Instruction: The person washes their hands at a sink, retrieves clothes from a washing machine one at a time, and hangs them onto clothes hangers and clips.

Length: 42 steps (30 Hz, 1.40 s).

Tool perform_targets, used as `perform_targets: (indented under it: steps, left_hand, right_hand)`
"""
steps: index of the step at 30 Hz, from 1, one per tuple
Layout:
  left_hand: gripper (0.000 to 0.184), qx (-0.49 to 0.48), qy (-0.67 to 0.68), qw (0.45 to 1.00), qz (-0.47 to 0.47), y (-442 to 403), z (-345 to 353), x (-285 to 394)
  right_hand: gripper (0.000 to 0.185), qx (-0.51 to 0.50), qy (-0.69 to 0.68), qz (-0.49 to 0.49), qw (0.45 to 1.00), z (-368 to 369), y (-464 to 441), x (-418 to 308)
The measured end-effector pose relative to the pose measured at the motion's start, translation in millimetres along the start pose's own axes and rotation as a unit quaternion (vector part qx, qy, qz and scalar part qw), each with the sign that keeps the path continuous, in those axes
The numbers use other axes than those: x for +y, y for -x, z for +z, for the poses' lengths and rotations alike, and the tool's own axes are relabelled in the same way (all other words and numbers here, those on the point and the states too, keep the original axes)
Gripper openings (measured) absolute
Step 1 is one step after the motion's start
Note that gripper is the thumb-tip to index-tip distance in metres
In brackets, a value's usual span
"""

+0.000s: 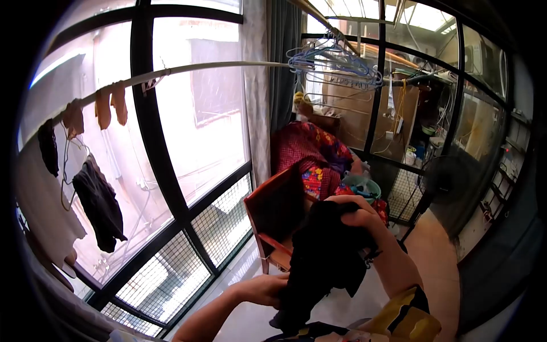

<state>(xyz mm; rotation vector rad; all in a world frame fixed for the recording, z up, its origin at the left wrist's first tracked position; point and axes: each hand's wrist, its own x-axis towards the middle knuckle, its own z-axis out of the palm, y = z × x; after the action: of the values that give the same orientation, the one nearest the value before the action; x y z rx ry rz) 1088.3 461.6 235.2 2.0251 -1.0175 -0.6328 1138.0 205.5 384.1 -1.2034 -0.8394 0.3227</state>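
A black garment (327, 248) hangs bunched in front of my body, and its exact kind is hard to make out in the dark folds. My right hand (358, 210) grips its upper part, fingers curled over the cloth. Lower down, my left hand (266, 289) is closed on the garment's left edge, with its fingertips hidden in the fabric. Just beyond the cloth stands a wooden chair (273, 228) with a reddish frame.
A drying pole (216, 65) runs along the windows, carrying socks (103, 108) and a dark garment (98, 205). Blue hangers (336, 61) cluster at its far end. Behind the chair lie a red patterned cloth (302, 145) and a green basin (370, 187). A fan (447, 179) stands right.
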Motion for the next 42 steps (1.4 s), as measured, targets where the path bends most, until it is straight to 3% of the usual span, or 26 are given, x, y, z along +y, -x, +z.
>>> perform_targets:
  steps: [2, 3, 4, 5, 8, 11, 13, 14, 15, 16, 17, 18, 20, 21, 23, 24, 25, 26, 27, 30, 33, 34, 35, 37, 39, 42]
  left_hand:
    - [0.052, -0.054, -0.143, 0.986, -0.063, -13.0, -9.8, 16.4]
    - [0.049, -0.019, -0.207, 0.977, -0.042, -15.3, -15.7, 25.1]
    - [0.049, 0.006, -0.25, 0.96, -0.128, -12.2, -23.8, 40.5]
    - [0.053, 0.068, -0.289, 0.944, -0.143, -10.4, -29.4, 27.0]
    - [0.042, 0.266, -0.408, 0.843, -0.227, 8.9, -59.7, 37.6]
    - [0.038, 0.475, -0.483, 0.729, -0.097, 36.5, -93.8, 84.3]
    - [0.038, 0.648, -0.429, 0.629, 0.009, 59.6, -101.5, 94.0]
    - [0.033, 0.686, -0.51, 0.516, 0.058, 66.1, -95.8, 114.9]
    - [0.028, 0.683, -0.47, 0.552, 0.086, 61.1, -94.2, 109.6]
    - [0.024, 0.676, -0.431, 0.587, 0.113, 55.9, -92.1, 98.4]
    - [0.021, 0.668, -0.389, 0.619, 0.138, 52.9, -90.1, 87.7]
    - [0.025, 0.54, -0.384, 0.748, -0.018, 53.0, -89.1, 76.4]
    - [0.031, 0.529, -0.32, 0.786, -0.033, 58.2, -94.8, 71.3]
    - [0.03, 0.621, -0.234, 0.747, -0.026, 67.0, -101.4, 84.2]
    - [0.029, 0.672, -0.087, 0.723, 0.133, 71.6, -111.1, 92.0]
    - [0.029, 0.663, -0.011, 0.72, 0.205, 67.4, -113.1, 101.8]
    - [0.032, 0.635, 0.053, 0.749, 0.183, 80.3, -118.8, 97.5]
    - [0.032, 0.644, 0.069, 0.742, 0.173, 82.8, -119.2, 96.4]
    - [0.032, 0.652, 0.083, 0.735, 0.17, 78.8, -120.8, 97.3]
    - [0.031, 0.642, 0.098, 0.732, 0.205, 74.0, -132.1, 100.0]
    - [0.031, 0.648, 0.043, 0.722, 0.238, 75.9, -143.4, 100.8]
    - [0.032, 0.665, 0.019, 0.703, 0.253, 73.0, -147.7, 99.3]
    - [0.031, 0.653, 0.008, 0.708, 0.269, 72.7, -151.1, 96.4]
    - [0.036, 0.641, -0.003, 0.712, 0.287, 69.1, -156.1, 94.9]
    - [0.048, 0.644, -0.003, 0.709, 0.288, 60.4, -158.6, 100.8]
    - [0.034, 0.687, 0.032, 0.666, 0.29, 45.7, -160.6, 109.7]
  right_hand:
    - [0.039, -0.013, 0.029, 0.021, 0.999, -11.0, 6.1, -16.3]
    - [0.039, 0.028, 0.041, 0.014, 0.999, -6.8, 14.3, -25.9]
    - [0.039, 0.017, 0.052, 0.009, 0.998, -13.1, 18.8, -33.4]
    - [0.039, 0.007, 0.063, 0.006, 0.998, -21.2, 22.9, -40.4]
    - [0.042, 0.001, 0.071, -0.037, 0.997, -51.4, 37.3, -52.0]
    - [0.042, 0.068, 0.081, -0.109, 0.988, -86.2, 55.8, -48.1]
    - [0.041, 0.124, 0.105, -0.081, 0.983, -107.7, 55.4, -44.1]
    - [0.04, 0.152, 0.116, -0.069, 0.979, -120.9, 51.5, -41.5]
    - [0.04, 0.067, 0.466, -0.086, 0.878, -150.8, 37.7, -26.2]
    - [0.041, 0.072, 0.598, -0.063, 0.796, -165.6, 40.4, -1.8]
    - [0.038, 0.046, 0.555, -0.054, 0.829, -161.8, 42.5, 0.1]
    - [0.035, 0.015, 0.516, -0.045, 0.855, -155.7, 42.3, -7.2]
    - [0.036, -0.016, 0.369, -0.01, 0.929, -140.4, 45.8, -36.9]
    - [0.038, -0.024, 0.299, -0.018, 0.954, -137.9, 45.6, -42.7]
    - [0.033, 0.002, 0.199, -0.03, 0.98, -145.7, 36.6, -42.3]
    - [0.031, 0.003, 0.287, -0.002, 0.958, -155.3, 25.6, -35.6]
    - [0.03, 0.007, 0.372, 0.025, 0.928, -164.7, 15.0, -27.2]
    - [0.028, 0.012, 0.454, 0.055, 0.889, -169.3, 7.4, -19.7]
    - [0.02, -0.021, 0.46, 0.023, 0.888, -167.0, 0.5, -17.1]
    - [0.026, -0.172, 0.407, 0.073, 0.894, -163.0, -17.4, -42.8]
    - [0.025, -0.224, 0.382, 0.175, 0.88, -138.1, -39.1, -72.4]
    - [0.027, -0.218, 0.355, 0.144, 0.897, -147.2, -47.9, -70.8]
    - [0.027, -0.205, 0.386, 0.089, 0.895, -160.2, -59.3, -73.2]
    - [0.021, -0.014, 0.409, 0.021, 0.912, -176.0, -81.4, -80.1]
    - [0.018, 0.137, 0.493, -0.059, 0.857, -207.9, -109.2, -92.7]
    - [0.014, 0.318, 0.515, -0.177, 0.776, -265.5, -157.4, -117.2]
